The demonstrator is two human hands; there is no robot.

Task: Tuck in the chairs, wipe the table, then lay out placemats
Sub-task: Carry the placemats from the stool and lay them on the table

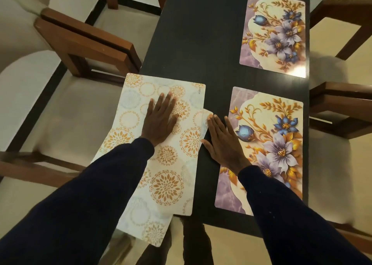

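Note:
Two cream placemats with orange medallion print lie stacked and skewed at the near left of the dark table (193,43). The upper mat (171,164) overhangs the table's left edge, and the lower mat (149,230) sticks out below it and at its right side. My left hand (160,119) presses flat on the upper mat with straight fingers. My right hand (223,142) lies flat on the table, its fingertips touching the lower mat's corner. Two purple floral placemats lie on the right side, one near (265,144) and one far (275,31).
Wooden chairs with cream cushions stand on both sides. On the left are a far chair (86,41) and a near chair (66,123). On the right are a far chair (346,23) and a near chair (342,111). A cream floor shows beyond the table's near end.

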